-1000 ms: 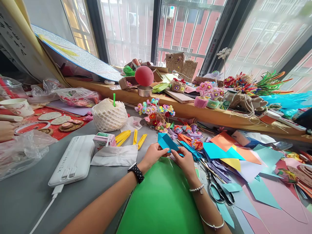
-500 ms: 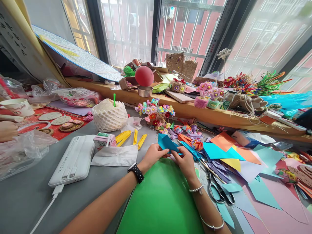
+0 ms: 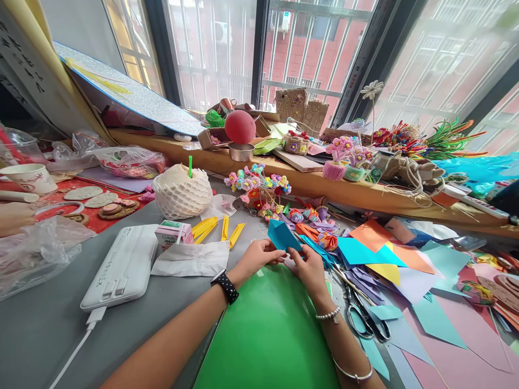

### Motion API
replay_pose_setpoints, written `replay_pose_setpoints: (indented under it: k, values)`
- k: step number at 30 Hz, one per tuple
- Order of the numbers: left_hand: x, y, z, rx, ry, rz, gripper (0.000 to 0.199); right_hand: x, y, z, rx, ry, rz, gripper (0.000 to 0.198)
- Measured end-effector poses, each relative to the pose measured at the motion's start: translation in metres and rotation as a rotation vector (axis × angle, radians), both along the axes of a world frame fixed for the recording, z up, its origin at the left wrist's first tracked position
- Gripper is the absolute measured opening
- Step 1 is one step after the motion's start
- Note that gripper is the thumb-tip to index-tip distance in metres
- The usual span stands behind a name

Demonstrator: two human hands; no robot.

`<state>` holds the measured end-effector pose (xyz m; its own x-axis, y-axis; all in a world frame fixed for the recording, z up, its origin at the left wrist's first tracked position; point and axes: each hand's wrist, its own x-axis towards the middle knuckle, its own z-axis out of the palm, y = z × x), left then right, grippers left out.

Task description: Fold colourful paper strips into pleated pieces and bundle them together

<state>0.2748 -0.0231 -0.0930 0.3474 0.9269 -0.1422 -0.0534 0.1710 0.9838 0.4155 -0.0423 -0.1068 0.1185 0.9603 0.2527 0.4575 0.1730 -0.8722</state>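
A folded piece of blue paper (image 3: 283, 234) is held up between both hands over the far end of a shiny green board (image 3: 267, 329). My left hand (image 3: 259, 256) pinches its lower left edge with thumb and fingers. On the other side, my right hand (image 3: 308, 266) grips the lower right corner, thumb in front. The two thumbs nearly meet at the lower edge. Just left of the hands lie yellow folded strips (image 3: 236, 235). Behind the right hand are folded orange and blue paper pieces (image 3: 327, 240). Fingers behind the sheet are partly hidden.
Scissors (image 3: 359, 319) and loose coloured paper (image 3: 438, 321) cover the right side. To the left are a white power bank (image 3: 121, 265) with a cable, a drink carton (image 3: 174, 233) and a netted coconut (image 3: 182, 192). Another person's hand (image 3: 16, 219) shows at the far left.
The blue paper has shifted slightly right and tilted, showing more of its folded face. Both hands keep their pinch, with small finger movements. The other person's hand has moved slightly.
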Motion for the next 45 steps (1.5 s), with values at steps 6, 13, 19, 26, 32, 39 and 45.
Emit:
replay_pose_setpoints:
  k: [6, 13, 19, 26, 32, 39, 45]
  values:
    - [0.0007, -0.0019, 0.0025, -0.016, 0.011, 0.001, 0.03, 0.0018, 0.0027, -0.0036, -0.063, 0.072, 0.02, 0.031]
    - [0.0022, -0.0018, 0.0022, -0.035, 0.013, 0.017, 0.03, 0.0018, 0.0038, -0.0057, -0.091, 0.125, 0.026, 0.033]
    - [0.0023, -0.0024, 0.0035, -0.039, 0.05, 0.028, 0.03, 0.0014, 0.0039, -0.0085, -0.098, 0.164, 0.025, 0.032]
    - [0.0018, -0.0034, 0.0034, -0.008, 0.088, 0.028, 0.029, 0.0, 0.003, -0.0083, -0.125, 0.207, 0.052, 0.033]
    - [0.0021, -0.0037, 0.0036, 0.006, 0.098, 0.038, 0.028, 0.0001, 0.0029, -0.0085, -0.1, 0.209, 0.048, 0.034]
    - [0.0028, -0.0046, 0.0045, 0.02, 0.074, 0.052, 0.027, -0.0004, 0.004, -0.0085, -0.107, 0.101, 0.035, 0.034]
    - [0.0035, -0.0029, 0.0023, 0.005, 0.038, 0.048, 0.027, 0.0004, 0.0047, -0.0103, -0.065, 0.086, 0.039, 0.034]
